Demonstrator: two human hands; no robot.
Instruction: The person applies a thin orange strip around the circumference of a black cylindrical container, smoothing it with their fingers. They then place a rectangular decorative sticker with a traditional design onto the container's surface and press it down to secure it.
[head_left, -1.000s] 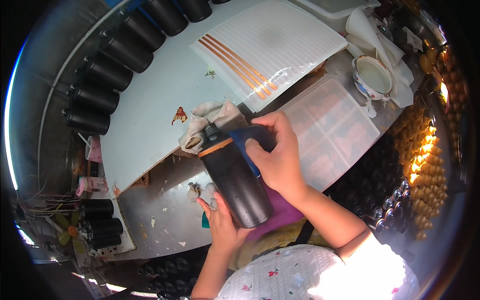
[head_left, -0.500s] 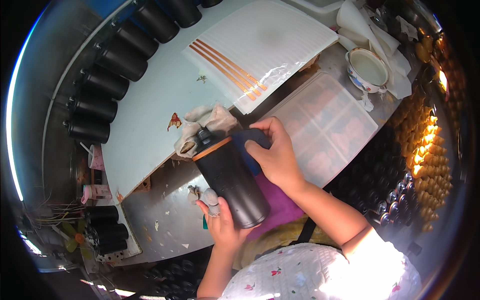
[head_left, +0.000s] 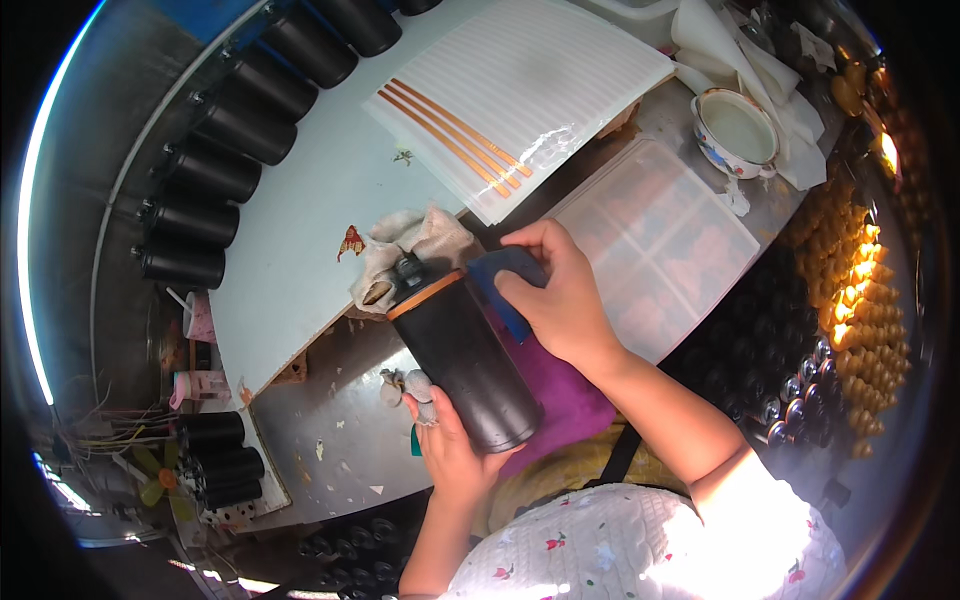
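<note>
A black cylindrical canister [head_left: 470, 365] with a narrow neck and a copper-coloured band [head_left: 428, 295] round its shoulder lies tilted in front of me. My left hand [head_left: 455, 455] supports its lower end, with grey wraps on some fingertips. A flat blue pad [head_left: 505, 285] is pinched in my right hand [head_left: 565, 305], beside the canister's right side near the band; whether they touch I cannot tell. The neck end rests by a crumpled whitish cloth [head_left: 435, 235]. Purple cloth [head_left: 570, 395] lies beneath the canister and my right wrist.
Three copper-coloured strips [head_left: 455, 140] lie on a white sheet [head_left: 540, 70]. To the right are a translucent compartment box [head_left: 655, 250] and an enamel pot [head_left: 735, 135]. Black canisters [head_left: 245, 120] line the table's far left edge. Many gold and black pieces [head_left: 865, 340] stand at right.
My right hand has shifted slightly up, and the blue pad has turned so its lower corner shows. The canister stays nearly in place in my left hand.
</note>
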